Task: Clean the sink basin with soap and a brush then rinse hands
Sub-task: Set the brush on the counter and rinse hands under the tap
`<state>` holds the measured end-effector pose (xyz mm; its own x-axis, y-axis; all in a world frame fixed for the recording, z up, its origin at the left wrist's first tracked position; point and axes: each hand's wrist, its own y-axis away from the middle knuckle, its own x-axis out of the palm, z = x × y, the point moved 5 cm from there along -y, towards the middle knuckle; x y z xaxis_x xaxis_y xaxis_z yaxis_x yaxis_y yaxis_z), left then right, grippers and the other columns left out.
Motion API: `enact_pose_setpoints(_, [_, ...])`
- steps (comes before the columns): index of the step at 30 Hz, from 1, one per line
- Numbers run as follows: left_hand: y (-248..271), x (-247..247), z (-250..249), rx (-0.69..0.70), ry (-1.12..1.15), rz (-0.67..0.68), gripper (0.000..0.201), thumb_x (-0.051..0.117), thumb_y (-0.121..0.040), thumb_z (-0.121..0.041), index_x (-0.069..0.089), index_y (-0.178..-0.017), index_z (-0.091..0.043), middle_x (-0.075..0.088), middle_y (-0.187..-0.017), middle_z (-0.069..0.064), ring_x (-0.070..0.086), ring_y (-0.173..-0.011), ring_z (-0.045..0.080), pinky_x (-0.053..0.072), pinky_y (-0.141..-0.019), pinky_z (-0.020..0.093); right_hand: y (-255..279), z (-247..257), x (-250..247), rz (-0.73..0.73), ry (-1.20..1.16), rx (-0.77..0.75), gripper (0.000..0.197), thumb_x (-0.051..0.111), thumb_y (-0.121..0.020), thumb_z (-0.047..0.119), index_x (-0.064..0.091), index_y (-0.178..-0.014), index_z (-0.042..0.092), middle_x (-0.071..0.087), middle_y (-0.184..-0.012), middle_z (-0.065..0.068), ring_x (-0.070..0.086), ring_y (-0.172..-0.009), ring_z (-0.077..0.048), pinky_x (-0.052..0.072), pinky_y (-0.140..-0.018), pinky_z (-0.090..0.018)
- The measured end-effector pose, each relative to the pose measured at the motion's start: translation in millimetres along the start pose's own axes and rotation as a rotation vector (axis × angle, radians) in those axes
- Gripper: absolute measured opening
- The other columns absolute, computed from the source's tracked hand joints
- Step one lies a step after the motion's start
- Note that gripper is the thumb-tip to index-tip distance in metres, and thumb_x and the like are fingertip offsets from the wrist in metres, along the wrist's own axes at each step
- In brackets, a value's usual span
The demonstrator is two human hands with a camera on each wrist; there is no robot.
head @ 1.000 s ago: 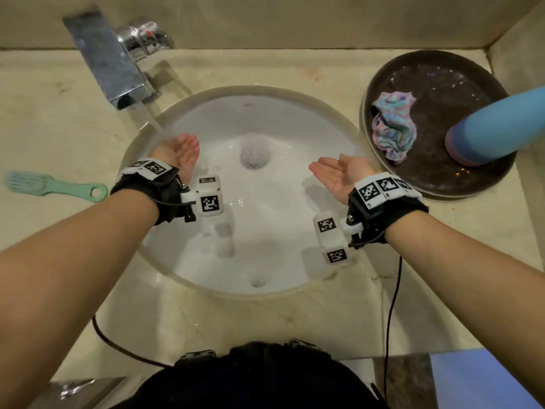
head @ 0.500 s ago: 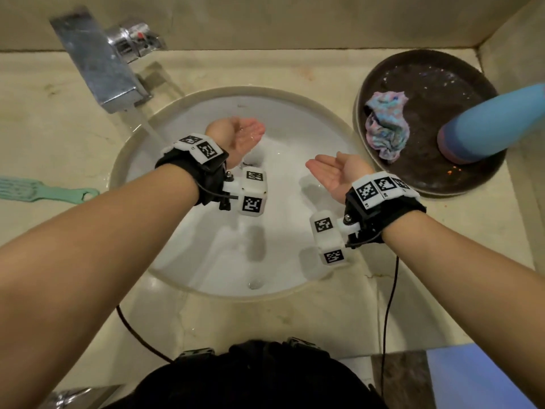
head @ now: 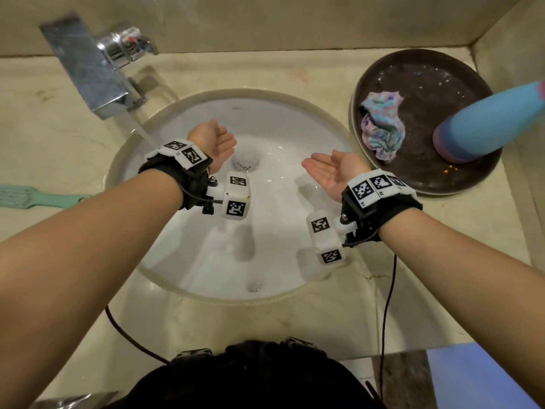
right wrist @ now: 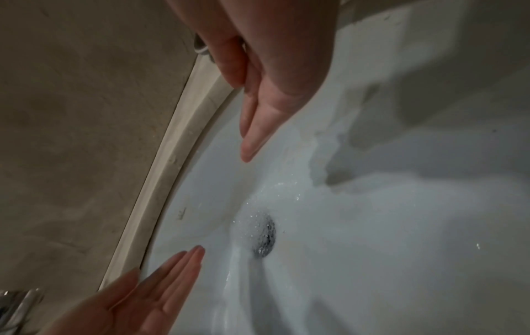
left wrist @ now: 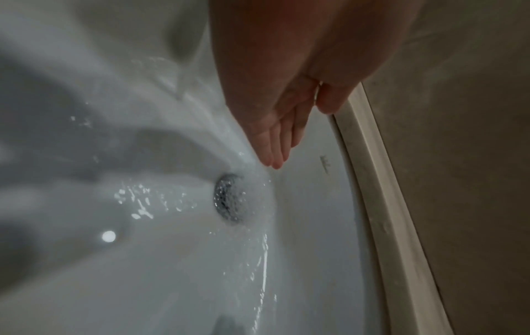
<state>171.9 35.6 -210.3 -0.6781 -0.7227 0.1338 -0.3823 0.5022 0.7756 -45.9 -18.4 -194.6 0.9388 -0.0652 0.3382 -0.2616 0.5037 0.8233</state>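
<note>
The white round sink basin (head: 271, 237) is wet, with foamy water around its metal drain (head: 246, 162) (left wrist: 228, 199) (right wrist: 265, 235). A chrome faucet (head: 91, 69) at the back left runs a stream of water (head: 138, 128) into the basin. My left hand (head: 216, 144) (left wrist: 275, 136) is held palm up over the basin beside the stream, its fingers straight and together, holding nothing. My right hand (head: 330, 169) (right wrist: 258, 117) is open palm up over the basin's right side, empty too. The green brush (head: 38, 197) lies on the counter at the left.
A dark round tray (head: 460, 81) at the back right holds a crumpled multicoloured cloth (head: 382, 129) and a blue bottle (head: 489, 122). Beige stone counter (head: 265, 323) surrounds the basin, with walls behind and at the right. Black cables hang from both wrists.
My left hand swung from under the stream at the basin's left to the right toward the drain, then drew back a little. The right hand stayed open in place.
</note>
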Motion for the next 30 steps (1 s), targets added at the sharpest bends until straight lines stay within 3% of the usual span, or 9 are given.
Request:
enact_pose_setpoints(6, [13, -57, 3, 0.009, 0.018, -0.07, 0.045, 0.026, -0.104, -0.027, 0.042, -0.134, 0.002, 0.05, -0.134, 0.015, 0.05, -0.123, 0.026, 0.039, -0.101, 0.032, 4, -21, 39, 0.069, 0.052, 0.014, 0.042, 0.029, -0.103, 0.019, 0.047, -0.126, -0.012, 0.052, -0.131, -0.026, 0.054, -0.12, -0.033, 0.049, -0.09, -0.033])
enact_pose_setpoints(8, [21, -75, 3, 0.004, 0.015, -0.069, 0.041, 0.023, -0.104, -0.027, 0.055, -0.113, -0.002, 0.058, -0.111, 0.011, 0.058, -0.104, 0.021, 0.044, -0.091, 0.029, 4, -32, 60, 0.117, 0.089, 0.025, 0.043, 0.028, -0.103, 0.02, 0.048, -0.125, -0.012, 0.052, -0.13, -0.026, 0.054, -0.119, -0.033, 0.052, -0.087, -0.034])
enact_pose_setpoints(10, [31, -94, 2, -0.002, 0.047, -0.043, 0.04, 0.022, -0.102, -0.024, 0.046, -0.073, -0.011, 0.044, -0.076, 0.004, 0.046, -0.067, 0.014, 0.039, -0.061, 0.023, 7, -46, 87, 0.176, 0.139, 0.04, 0.043, 0.028, -0.103, 0.021, 0.049, -0.123, -0.011, 0.053, -0.13, -0.026, 0.055, -0.118, -0.033, 0.053, -0.084, -0.033])
enact_pose_setpoints(12, [40, -113, 1, 0.018, 0.1, -0.029, 0.04, 0.022, -0.101, -0.02, 0.033, -0.063, -0.014, 0.03, -0.067, 0.001, 0.029, -0.057, 0.012, 0.025, -0.05, 0.025, 10, -59, 116, 0.238, 0.173, 0.054, 0.042, 0.029, -0.103, 0.022, 0.051, -0.118, -0.01, 0.053, -0.129, -0.026, 0.055, -0.119, -0.034, 0.051, -0.089, -0.034])
enact_pose_setpoints(14, [49, -133, 0, 0.033, 0.146, -0.048, 0.038, 0.024, -0.101, -0.016, 0.034, -0.064, -0.014, 0.03, -0.067, 0.002, 0.029, -0.057, 0.012, 0.024, -0.049, 0.025, 13, -73, 146, 0.3, 0.192, 0.08, 0.042, 0.029, -0.104, 0.022, 0.051, -0.117, -0.011, 0.051, -0.131, -0.027, 0.053, -0.121, -0.035, 0.047, -0.095, -0.035])
enact_pose_setpoints(20, [73, -177, -7, 0.025, 0.236, -0.097, 0.033, 0.029, -0.102, -0.023, 0.05, -0.083, -0.007, 0.054, -0.082, 0.007, 0.052, -0.072, 0.014, 0.044, -0.072, 0.024, 11, -107, 216, 0.414, 0.139, 0.19, 0.044, 0.028, -0.104, 0.023, 0.045, -0.125, -0.011, 0.051, -0.127, -0.03, 0.047, -0.126, -0.037, 0.042, -0.1, -0.04])
enact_pose_setpoints(24, [88, -193, -8, 0.036, 0.281, -0.1, 0.034, 0.033, -0.102, -0.023, 0.053, -0.116, 0.001, 0.059, -0.115, 0.014, 0.057, -0.111, 0.024, 0.041, -0.099, 0.031, 6, -115, 241, 0.457, 0.031, 0.225, 0.037, 0.025, -0.104, 0.019, 0.045, -0.12, -0.008, 0.059, -0.107, -0.023, 0.047, -0.127, -0.032, 0.042, -0.099, -0.044])
enact_pose_setpoints(27, [95, -196, -7, 0.056, 0.304, -0.098, 0.038, 0.035, -0.102, -0.022, 0.049, -0.126, 0.003, 0.056, -0.126, 0.017, 0.054, -0.119, 0.026, 0.041, -0.103, 0.032, 13, -114, 249, 0.472, 0.047, 0.199, 0.033, 0.025, -0.102, 0.009, 0.05, -0.097, -0.013, 0.061, -0.076, -0.023, 0.053, -0.115, -0.036, 0.04, -0.103, -0.043])
enact_pose_setpoints(30, [95, -189, -6, 0.05, 0.283, -0.083, 0.037, 0.034, -0.102, -0.022, 0.05, -0.123, 0.002, 0.054, -0.129, 0.017, 0.053, -0.12, 0.026, 0.04, -0.103, 0.032, 23, -108, 237, 0.489, 0.111, 0.209, 0.033, 0.03, -0.101, 0.009, 0.052, -0.101, -0.016, 0.063, -0.085, -0.028, 0.056, -0.111, -0.036, 0.046, -0.097, -0.04])
